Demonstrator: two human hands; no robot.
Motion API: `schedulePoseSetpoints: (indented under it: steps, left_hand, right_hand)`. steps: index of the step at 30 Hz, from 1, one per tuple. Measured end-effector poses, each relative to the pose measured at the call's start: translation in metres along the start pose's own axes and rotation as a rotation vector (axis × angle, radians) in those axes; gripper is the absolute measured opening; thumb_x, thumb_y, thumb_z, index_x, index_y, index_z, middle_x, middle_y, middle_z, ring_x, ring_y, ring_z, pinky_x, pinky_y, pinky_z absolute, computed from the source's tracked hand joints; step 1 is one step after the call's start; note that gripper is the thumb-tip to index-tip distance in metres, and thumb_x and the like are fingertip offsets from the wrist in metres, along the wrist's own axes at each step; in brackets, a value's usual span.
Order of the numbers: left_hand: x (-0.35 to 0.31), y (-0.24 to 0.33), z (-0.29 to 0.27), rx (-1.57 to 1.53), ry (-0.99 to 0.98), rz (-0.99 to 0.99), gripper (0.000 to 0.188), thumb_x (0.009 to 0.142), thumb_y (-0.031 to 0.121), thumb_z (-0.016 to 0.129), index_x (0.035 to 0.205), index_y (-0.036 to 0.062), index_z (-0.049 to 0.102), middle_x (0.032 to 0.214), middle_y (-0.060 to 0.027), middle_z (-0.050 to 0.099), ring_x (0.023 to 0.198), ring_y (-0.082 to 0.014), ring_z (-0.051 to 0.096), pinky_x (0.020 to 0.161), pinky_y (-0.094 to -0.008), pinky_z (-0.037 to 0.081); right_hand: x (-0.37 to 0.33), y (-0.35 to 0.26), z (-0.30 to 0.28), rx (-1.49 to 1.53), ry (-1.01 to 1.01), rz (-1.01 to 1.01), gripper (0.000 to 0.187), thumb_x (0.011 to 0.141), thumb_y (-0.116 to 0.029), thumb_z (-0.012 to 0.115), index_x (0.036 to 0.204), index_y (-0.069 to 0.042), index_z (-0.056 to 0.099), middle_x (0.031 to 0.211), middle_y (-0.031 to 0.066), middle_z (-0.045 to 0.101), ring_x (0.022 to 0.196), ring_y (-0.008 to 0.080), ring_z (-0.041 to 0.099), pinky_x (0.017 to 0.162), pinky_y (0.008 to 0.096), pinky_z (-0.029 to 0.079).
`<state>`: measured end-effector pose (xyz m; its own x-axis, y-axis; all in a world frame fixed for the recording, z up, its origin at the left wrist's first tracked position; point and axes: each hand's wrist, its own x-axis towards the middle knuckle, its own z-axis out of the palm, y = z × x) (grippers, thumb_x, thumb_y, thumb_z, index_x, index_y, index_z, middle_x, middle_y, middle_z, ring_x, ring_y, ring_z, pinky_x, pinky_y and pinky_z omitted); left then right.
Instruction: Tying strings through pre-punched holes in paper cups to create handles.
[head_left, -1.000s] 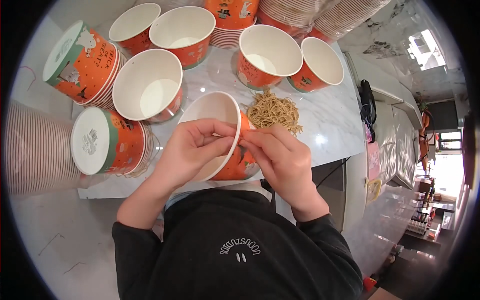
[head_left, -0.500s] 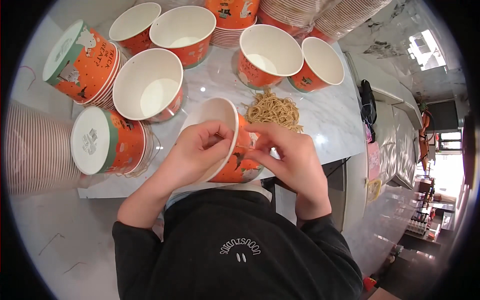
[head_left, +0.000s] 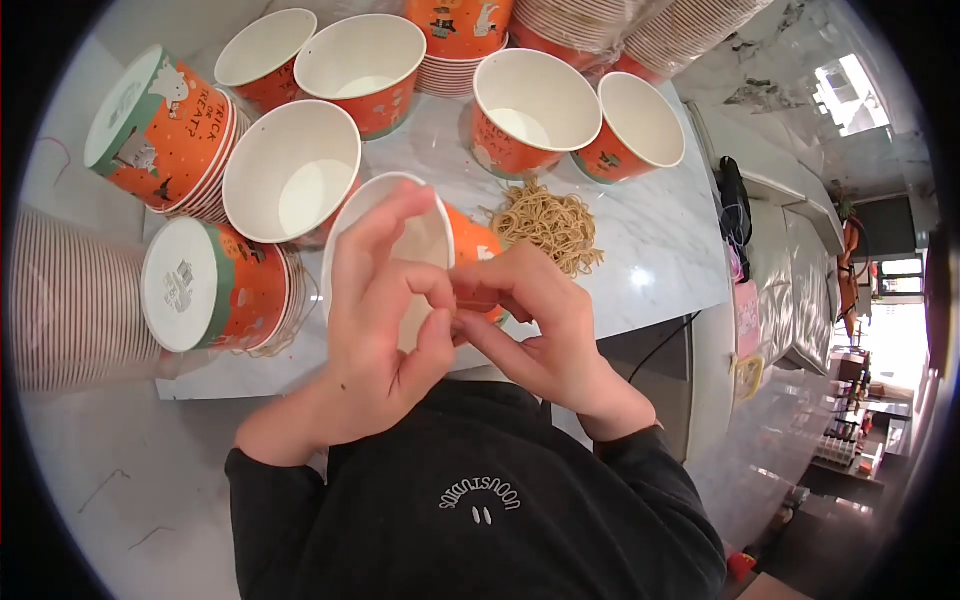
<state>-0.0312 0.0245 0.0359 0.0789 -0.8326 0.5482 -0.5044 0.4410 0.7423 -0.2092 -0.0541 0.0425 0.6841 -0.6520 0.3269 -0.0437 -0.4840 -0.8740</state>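
Note:
An orange-and-white paper bucket (head_left: 350, 260) lies tilted at the table's near edge, its wide white mouth facing left. In front of its rim, my left hand (head_left: 385, 320) has thumb and index finger pinched together, with other fingers raised over the opening. My right hand (head_left: 535, 325) is closed too, its thumb and fingertips meeting the left fingertips beside the rim. Anything small between the fingertips is too hidden to name. Just beyond my right hand lies a tangled heap of tan rubber bands (head_left: 545, 228).
Several similar buckets, such as one upright bucket (head_left: 300, 180), stand along the back of the marble-patterned table (head_left: 660, 250). Nested stacks lie on their sides at left, one stack (head_left: 245, 285) with loose bands around it. Plastic-wrapped stacks (head_left: 75, 300) flank the table.
Both hands have shifted left and drawn together at the rim, and the left fingers have lifted. The tilted bucket has moved a little left and up.

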Motion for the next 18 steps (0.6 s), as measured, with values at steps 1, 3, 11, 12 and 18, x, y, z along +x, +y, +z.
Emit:
schedulePoseSetpoints:
  steps: [1, 3, 11, 12, 18]
  left_hand:
    - [0.002, 0.002, -0.004, -0.002, -0.001, 0.001, 0.015, 0.09, 0.0, 0.063, 0.102, 0.0024, 0.057, 0.146, -0.0218, 0.048, 0.143, -0.0447, 0.043, 0.117, -0.0516, 0.035]
    - [0.005, 0.005, -0.011, -0.024, -0.202, 0.02, 0.015, 0.088, -0.001, 0.064, 0.101, 0.0026, 0.058, 0.15, -0.0236, 0.045, 0.146, -0.047, 0.039, 0.116, -0.0541, 0.035]
    - [0.012, -0.002, -0.028, -0.297, -0.368, -0.244, 0.035, 0.088, 0.021, 0.076, 0.112, 0.0083, 0.053, 0.131, -0.0151, 0.066, 0.129, -0.029, 0.061, 0.127, -0.061, 0.01]
    - [0.014, -0.006, -0.028, -0.297, -0.369, -0.242, 0.035, 0.088, 0.021, 0.076, 0.112, 0.0083, 0.053, 0.131, -0.0151, 0.066, 0.129, -0.029, 0.061, 0.127, -0.061, 0.01]
    - [0.02, -0.02, -0.026, -0.201, -0.565, -0.271, 0.033, 0.083, 0.018, 0.083, 0.104, 0.004, 0.063, 0.099, -0.0074, 0.069, 0.098, -0.0242, 0.068, 0.12, -0.0531, 0.035]
  right_hand:
    - [0.0, -0.004, -0.006, -0.13, -0.024, -0.065, 0.029, 0.083, 0.002, 0.078, 0.11, -0.002, 0.068, 0.093, 0.01, 0.063, 0.075, 0.023, 0.067, 0.067, 0.0333, 0.055]
    - [-0.001, -0.005, -0.004, -0.13, -0.021, -0.096, 0.025, 0.082, 0.003, 0.077, 0.106, -0.002, 0.069, 0.091, 0.0098, 0.062, 0.075, 0.0228, 0.067, 0.066, 0.033, 0.055]
    - [-0.004, 0.004, -0.008, 0.317, -0.164, 0.125, 0.011, 0.081, 0.004, 0.072, 0.089, -0.003, 0.068, 0.089, 0.0017, 0.062, 0.079, 0.0106, 0.054, 0.067, 0.026, 0.041]
    - [-0.004, 0.007, -0.007, 0.315, -0.163, 0.124, 0.011, 0.081, 0.004, 0.072, 0.089, -0.003, 0.068, 0.089, 0.0017, 0.062, 0.079, 0.0106, 0.054, 0.067, 0.026, 0.041]
    - [-0.001, 0.016, -0.005, 0.227, -0.005, -0.038, 0.013, 0.086, 0.002, 0.072, 0.097, -0.005, 0.07, 0.096, 0.0021, 0.06, 0.074, 0.0061, 0.052, 0.06, 0.0215, 0.04]
